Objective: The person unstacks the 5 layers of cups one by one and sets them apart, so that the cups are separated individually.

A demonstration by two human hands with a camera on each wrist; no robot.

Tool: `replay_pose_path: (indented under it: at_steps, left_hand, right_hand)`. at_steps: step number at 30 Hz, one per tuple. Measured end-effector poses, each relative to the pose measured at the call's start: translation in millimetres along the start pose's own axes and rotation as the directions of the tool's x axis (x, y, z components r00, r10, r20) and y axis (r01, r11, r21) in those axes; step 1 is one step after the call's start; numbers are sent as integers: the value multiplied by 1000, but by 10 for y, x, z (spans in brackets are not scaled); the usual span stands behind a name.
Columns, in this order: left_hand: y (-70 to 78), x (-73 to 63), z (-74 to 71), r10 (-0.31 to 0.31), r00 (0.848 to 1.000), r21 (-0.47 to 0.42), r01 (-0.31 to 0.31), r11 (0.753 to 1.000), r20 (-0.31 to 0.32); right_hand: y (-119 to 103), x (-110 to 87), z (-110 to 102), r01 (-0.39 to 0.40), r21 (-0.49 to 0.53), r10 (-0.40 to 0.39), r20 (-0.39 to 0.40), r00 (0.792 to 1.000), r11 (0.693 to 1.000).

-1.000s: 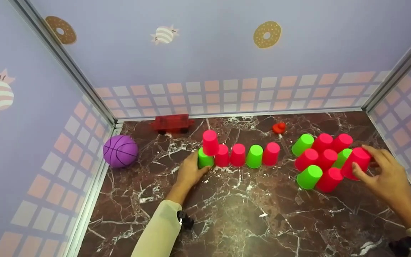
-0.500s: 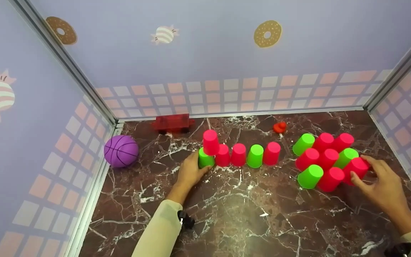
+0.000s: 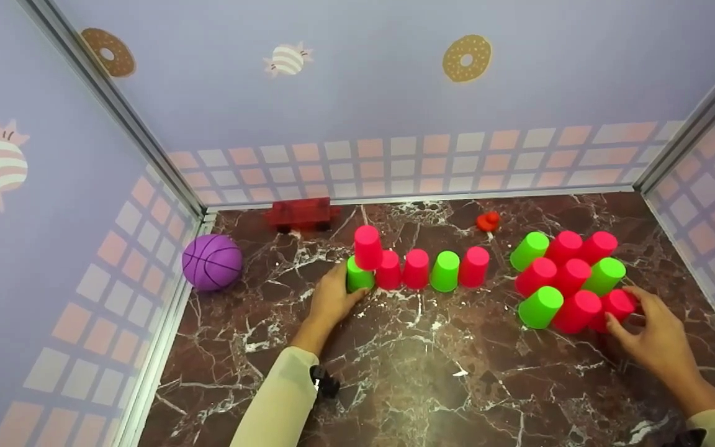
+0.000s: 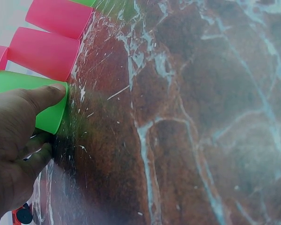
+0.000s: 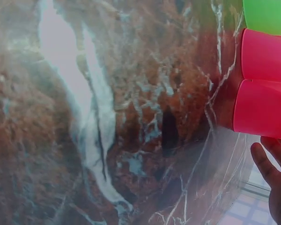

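Left of the cup row (image 3: 416,269), purple ball (image 3: 211,262) sat pretty | behind, small red toy (image 3: 488,221) | left hand (image 3: 331,300) gripped the row's green end cup (image 3: 359,278) | right of it, right hand (image 3: 661,341) pinched pink cup (image 3: 616,307), cup cluster (image 3: 571,277) crowding its left

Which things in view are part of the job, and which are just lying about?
Part of the job:
green cup held by the left hand
red cup between thumb and fingers of the right hand
middle row of cups
upper red cup
right-side cup cluster

Likely lying about:
purple ball
red wheeled toy
small red toy
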State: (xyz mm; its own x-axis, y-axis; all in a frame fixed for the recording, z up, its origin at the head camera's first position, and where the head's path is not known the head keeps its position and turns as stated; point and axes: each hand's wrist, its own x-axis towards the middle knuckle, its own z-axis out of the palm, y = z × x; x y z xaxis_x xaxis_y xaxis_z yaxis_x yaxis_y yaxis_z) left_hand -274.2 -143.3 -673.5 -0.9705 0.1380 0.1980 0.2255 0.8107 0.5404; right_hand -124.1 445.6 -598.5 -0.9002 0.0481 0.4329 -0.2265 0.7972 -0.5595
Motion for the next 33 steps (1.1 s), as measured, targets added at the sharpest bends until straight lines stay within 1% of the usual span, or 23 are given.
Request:
replay_pose_path:
  at_steps: [3, 8, 15, 19, 23, 25, 29, 33]
  left_hand:
    - [3, 0, 3, 3, 1000, 2, -3, 1000, -4]
    - [6, -3, 13, -1, 1000, -2, 1, 1000, -9]
    - [0, 0, 11, -11, 1000, -12, 11, 1000, 1]
    - [6, -7, 3, -7, 1000, -13, 7, 1000, -2]
    - [20, -12, -12, -14, 1000, -17, 14, 1000, -1]
    - [25, -12, -17, -18, 1000, -15, 18, 1000, 2]
    - [16, -4, -9, -18, 1000, -7, 18, 1000, 15]
    - [-12, 7, 13, -20, 999, -3, 20, 1000, 28]
  right_hand:
    - [-1, -3, -6, -19, -8, 19, 19, 1000, 1000]
    - [2, -6, -19, -29, -17, 30, 31, 999, 999]
    - [-11, 15, -60, -15, -53, 18, 58, 998, 998]
    - [-19, 61, -110, -8, -88, 12, 44, 999, 996]
    - [-77, 133, -161, -5, -112, 8, 28, 1000, 994]
    - [-124, 172, -172, 13, -118, -12, 6, 1000, 993]
    - [-273, 272, -161, 80, -128, -89, -69, 994, 989]
    - [-478, 422, -122, 136, -123, -149, -96, 984, 983]
